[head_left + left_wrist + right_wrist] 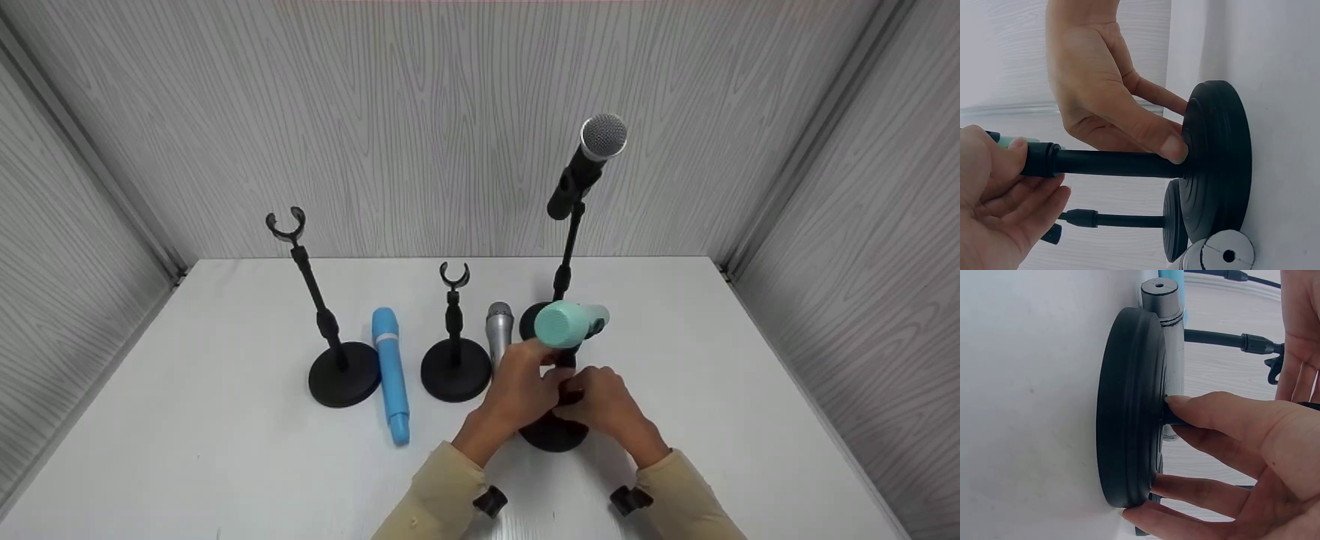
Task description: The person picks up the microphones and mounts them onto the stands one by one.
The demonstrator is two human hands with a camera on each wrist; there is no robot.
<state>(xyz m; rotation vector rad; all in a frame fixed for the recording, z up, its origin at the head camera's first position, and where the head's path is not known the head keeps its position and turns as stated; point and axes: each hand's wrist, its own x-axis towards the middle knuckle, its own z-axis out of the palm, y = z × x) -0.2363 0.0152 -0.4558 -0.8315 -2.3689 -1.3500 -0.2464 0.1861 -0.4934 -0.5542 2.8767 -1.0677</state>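
My left hand (517, 386) grips a black microphone stand (553, 436) by its pole, just below a mint-green microphone (561, 325) held at the stand's top. In the left wrist view, thumb and fingers close round the pole's collar (1041, 159). Lower down, my right hand (606, 403) pinches the pole's foot. The right wrist view shows its thumb against the pole, with other fingers touching the round base (1131, 410), which stands on the table. A silver microphone (499, 330) lies beside the left hand, partly hidden by it.
Behind the hands, a tall stand bears a black microphone with a silver mesh head (603, 136). Leftward are a short stand (455, 371) and a taller stand (343, 375), both with bare clips. A blue microphone (391, 375) lies between them. Grey panels (450, 150) enclose the white table.
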